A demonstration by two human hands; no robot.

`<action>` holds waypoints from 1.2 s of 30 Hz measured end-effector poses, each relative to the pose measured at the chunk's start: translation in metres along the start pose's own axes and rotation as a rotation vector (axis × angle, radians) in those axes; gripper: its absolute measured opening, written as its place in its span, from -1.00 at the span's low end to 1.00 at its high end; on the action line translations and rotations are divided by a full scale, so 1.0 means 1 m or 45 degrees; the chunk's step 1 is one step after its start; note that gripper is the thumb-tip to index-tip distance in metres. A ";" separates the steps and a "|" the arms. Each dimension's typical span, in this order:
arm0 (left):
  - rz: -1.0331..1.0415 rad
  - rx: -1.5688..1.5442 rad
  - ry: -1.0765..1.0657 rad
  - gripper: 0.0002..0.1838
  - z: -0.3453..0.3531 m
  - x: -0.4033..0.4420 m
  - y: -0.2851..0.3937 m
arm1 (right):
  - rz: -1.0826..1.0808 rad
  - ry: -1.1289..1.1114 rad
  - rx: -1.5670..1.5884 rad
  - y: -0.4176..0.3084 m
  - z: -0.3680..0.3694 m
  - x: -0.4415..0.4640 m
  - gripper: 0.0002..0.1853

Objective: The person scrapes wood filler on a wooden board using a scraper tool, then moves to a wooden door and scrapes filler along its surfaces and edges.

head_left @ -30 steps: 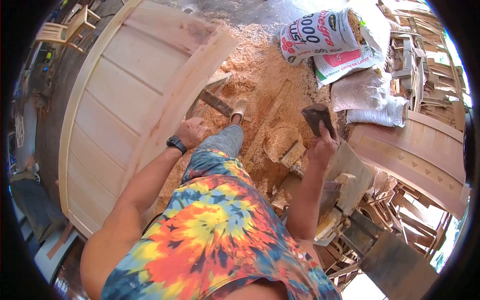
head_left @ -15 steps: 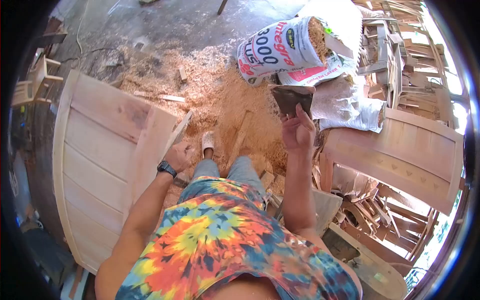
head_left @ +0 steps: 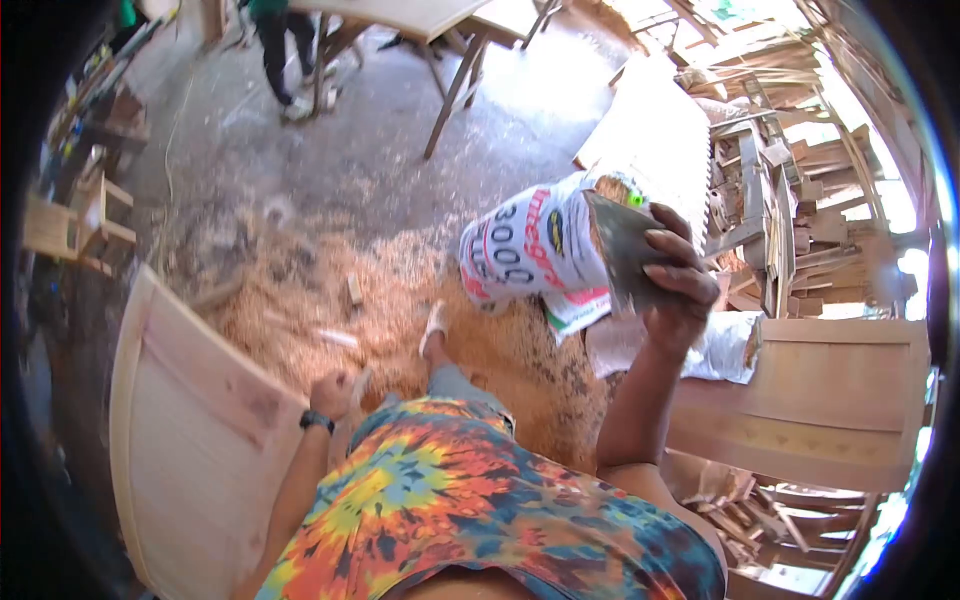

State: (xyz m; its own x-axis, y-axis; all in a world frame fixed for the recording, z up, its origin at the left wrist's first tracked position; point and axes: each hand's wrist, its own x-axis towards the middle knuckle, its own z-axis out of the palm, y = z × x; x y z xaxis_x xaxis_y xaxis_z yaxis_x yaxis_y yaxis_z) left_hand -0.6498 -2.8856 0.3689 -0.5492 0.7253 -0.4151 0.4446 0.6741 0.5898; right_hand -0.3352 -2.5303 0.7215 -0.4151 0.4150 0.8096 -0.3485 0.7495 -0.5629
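Observation:
My right hand [head_left: 683,275] is raised on the right, its fingers curled over a dark flat sheet [head_left: 628,250] that looks like sandpaper. Behind that sheet stands a white printed sack [head_left: 530,245]. At lower left, my left hand [head_left: 335,394], with a watch on its wrist, is closed at the edge of a large pale wooden panel [head_left: 200,430]. The panel leans beside my left arm, with a framed border and boards inside. What exactly the left fingers grip is partly hidden.
Sawdust and shavings [head_left: 290,300] cover the floor around my feet. Another wooden panel [head_left: 810,390] lies to the right, near stacked scrap wood [head_left: 830,220]. A worktable [head_left: 400,12] and a person's legs [head_left: 280,55] are at the back. A small wooden frame [head_left: 105,225] stands far left.
My view has tilted up, bringing the table and the person's legs into sight. My right hand has moved outward to the right, turning the dark sheet. The left hand stays by the panel.

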 end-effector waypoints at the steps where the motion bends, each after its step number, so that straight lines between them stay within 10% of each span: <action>1: -0.010 -0.010 -0.026 -0.64 0.003 0.020 0.006 | -0.074 0.005 0.034 0.016 -0.018 0.012 -0.78; 14: 0.040 -0.030 -0.108 -0.62 -0.025 0.316 0.222 | -0.189 0.511 1.106 0.294 -0.182 0.066 -0.53; 26: 0.369 0.112 -0.313 -0.61 -0.032 0.679 0.391 | -0.049 0.985 1.102 0.514 -0.228 0.159 -0.53; 36: 0.915 0.276 -0.419 -0.61 -0.001 0.904 0.702 | 0.065 1.130 0.809 0.634 -0.365 0.207 -0.46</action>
State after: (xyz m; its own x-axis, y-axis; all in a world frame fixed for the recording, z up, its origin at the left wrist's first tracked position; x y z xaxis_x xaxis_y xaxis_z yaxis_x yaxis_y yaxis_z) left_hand -0.8347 -1.7574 0.4083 0.1424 0.9717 -0.1886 0.7542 0.0169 0.6564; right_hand -0.3357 -1.7806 0.5930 0.2238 0.8532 0.4712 -0.8243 0.4236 -0.3756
